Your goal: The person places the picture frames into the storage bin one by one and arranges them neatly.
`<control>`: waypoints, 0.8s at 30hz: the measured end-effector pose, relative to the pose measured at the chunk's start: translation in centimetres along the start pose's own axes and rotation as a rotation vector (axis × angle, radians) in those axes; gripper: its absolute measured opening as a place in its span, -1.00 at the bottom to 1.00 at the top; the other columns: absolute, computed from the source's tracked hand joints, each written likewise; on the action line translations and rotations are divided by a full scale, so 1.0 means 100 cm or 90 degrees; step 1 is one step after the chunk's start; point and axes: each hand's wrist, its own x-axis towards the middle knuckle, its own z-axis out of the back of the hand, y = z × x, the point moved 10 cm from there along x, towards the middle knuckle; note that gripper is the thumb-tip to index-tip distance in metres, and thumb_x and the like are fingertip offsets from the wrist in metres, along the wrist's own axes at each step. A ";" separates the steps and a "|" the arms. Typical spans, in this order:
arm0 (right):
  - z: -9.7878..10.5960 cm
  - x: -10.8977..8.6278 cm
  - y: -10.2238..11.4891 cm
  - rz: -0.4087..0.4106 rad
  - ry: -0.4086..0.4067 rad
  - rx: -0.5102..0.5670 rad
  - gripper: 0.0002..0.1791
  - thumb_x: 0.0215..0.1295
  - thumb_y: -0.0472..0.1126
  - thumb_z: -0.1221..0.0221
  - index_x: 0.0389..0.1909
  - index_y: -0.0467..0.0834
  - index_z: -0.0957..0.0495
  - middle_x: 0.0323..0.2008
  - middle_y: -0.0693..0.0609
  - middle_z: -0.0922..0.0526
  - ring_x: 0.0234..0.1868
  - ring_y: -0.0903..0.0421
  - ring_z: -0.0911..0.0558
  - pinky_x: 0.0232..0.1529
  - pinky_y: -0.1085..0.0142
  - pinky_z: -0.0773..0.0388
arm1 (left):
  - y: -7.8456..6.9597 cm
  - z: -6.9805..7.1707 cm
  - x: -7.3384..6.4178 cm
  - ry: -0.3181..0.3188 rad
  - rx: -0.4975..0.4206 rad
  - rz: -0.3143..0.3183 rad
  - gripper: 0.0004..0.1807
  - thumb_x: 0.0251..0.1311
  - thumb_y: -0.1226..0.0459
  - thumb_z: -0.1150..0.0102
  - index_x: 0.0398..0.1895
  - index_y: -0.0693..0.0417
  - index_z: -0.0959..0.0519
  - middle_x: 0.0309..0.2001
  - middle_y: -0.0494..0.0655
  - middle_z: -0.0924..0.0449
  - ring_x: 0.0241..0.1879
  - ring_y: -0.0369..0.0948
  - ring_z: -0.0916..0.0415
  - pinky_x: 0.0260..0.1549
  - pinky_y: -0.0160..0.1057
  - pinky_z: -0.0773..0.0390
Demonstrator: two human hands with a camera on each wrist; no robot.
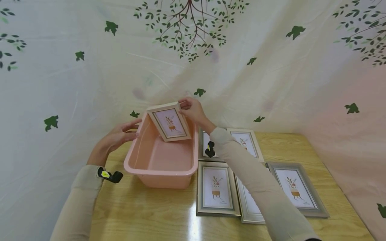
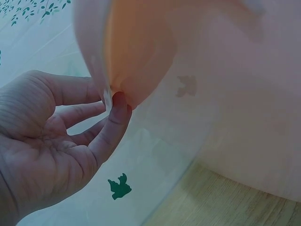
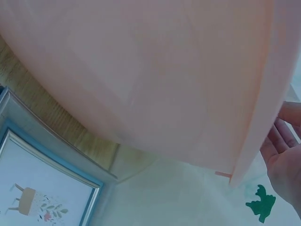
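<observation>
A pink plastic basin stands on the wooden table. My left hand is at its left rim; in the left wrist view the thumb and fingers of that hand pinch the rim. With my right hand I hold the upper right corner of a cream-edged picture frame. The frame leans at a tilt inside the far part of the basin, its plant picture facing me. In the right wrist view the basin wall hides the held frame, and my right hand shows only in part.
Several picture frames lie face up right of the basin: one at the near left, a grey one at the right, a pale one farther back. My right forearm covers parts of some. A leaf-patterned cloth hangs behind the table.
</observation>
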 end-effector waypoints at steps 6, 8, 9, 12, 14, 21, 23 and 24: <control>0.000 0.001 0.010 0.028 0.026 -0.032 -0.61 0.21 -0.53 -0.32 0.08 -0.37 -0.58 -0.13 -0.28 -0.70 -0.10 -0.10 -0.69 -0.04 0.22 -0.64 | -0.003 0.000 -0.001 0.003 -0.006 -0.010 -0.21 0.45 0.35 -0.12 0.63 0.04 0.01 0.45 0.31 -0.15 0.21 -0.11 -0.38 0.01 -0.42 -0.51; 0.003 0.001 0.010 0.040 0.032 -0.048 -0.62 0.21 -0.53 -0.32 0.07 -0.38 -0.59 -0.16 -0.28 -0.70 -0.13 -0.11 -0.69 -0.04 0.21 -0.64 | -0.003 0.000 0.000 0.005 -0.010 -0.012 -0.21 0.45 0.35 -0.11 0.63 0.05 0.02 0.45 0.31 -0.15 0.18 -0.16 -0.40 0.01 -0.42 -0.52; 0.005 0.001 0.009 0.046 0.032 -0.055 -0.62 0.21 -0.53 -0.32 0.07 -0.39 -0.59 -0.17 -0.29 -0.70 -0.14 -0.12 -0.69 -0.04 0.21 -0.64 | -0.002 0.000 0.000 0.004 -0.012 -0.014 -0.21 0.45 0.35 -0.11 0.63 0.05 0.02 0.45 0.31 -0.15 0.17 -0.18 -0.41 0.02 -0.42 -0.52; 0.011 0.000 0.004 0.054 0.030 -0.078 -0.62 0.20 -0.53 -0.32 0.06 -0.40 -0.59 -0.20 -0.29 -0.70 -0.18 -0.13 -0.69 -0.06 0.19 -0.64 | -0.001 0.000 0.001 -0.001 -0.016 -0.011 -0.22 0.45 0.34 -0.12 0.63 0.03 0.00 0.45 0.29 -0.16 0.17 -0.18 -0.41 0.02 -0.41 -0.53; 0.015 -0.001 -0.001 0.054 0.027 -0.091 -0.61 0.18 -0.53 -0.33 0.06 -0.41 -0.59 -0.21 -0.30 -0.70 -0.20 -0.14 -0.68 -0.07 0.19 -0.64 | 0.001 0.000 0.001 -0.003 -0.012 -0.009 -0.21 0.44 0.33 -0.14 0.63 0.02 -0.01 0.44 0.28 -0.17 0.21 -0.12 -0.39 0.02 -0.41 -0.53; 0.021 -0.003 -0.013 0.045 0.027 -0.124 -0.61 0.17 -0.53 -0.34 0.05 -0.38 -0.60 -0.18 -0.28 -0.71 -0.17 -0.13 -0.69 -0.05 0.20 -0.64 | 0.002 0.000 -0.001 -0.004 -0.005 -0.001 -0.19 0.43 0.30 -0.16 0.64 -0.04 -0.01 0.44 0.26 -0.18 0.36 0.12 -0.23 0.03 -0.40 -0.52; 0.021 -0.004 -0.014 0.045 0.026 -0.129 -0.61 0.17 -0.52 -0.34 0.05 -0.37 -0.60 -0.17 -0.27 -0.71 -0.16 -0.12 -0.69 -0.05 0.21 -0.64 | 0.002 0.000 -0.002 -0.007 -0.007 0.002 -0.19 0.43 0.31 -0.17 0.64 -0.06 -0.02 0.44 0.25 -0.18 0.37 0.13 -0.22 0.02 -0.40 -0.52; 0.021 -0.004 -0.014 0.045 0.026 -0.133 -0.61 0.17 -0.52 -0.34 0.05 -0.36 -0.61 -0.17 -0.26 -0.71 -0.16 -0.11 -0.69 -0.05 0.21 -0.64 | 0.002 0.000 -0.002 -0.008 -0.007 0.003 -0.19 0.43 0.30 -0.17 0.64 -0.06 -0.02 0.44 0.25 -0.18 0.37 0.14 -0.22 0.02 -0.40 -0.52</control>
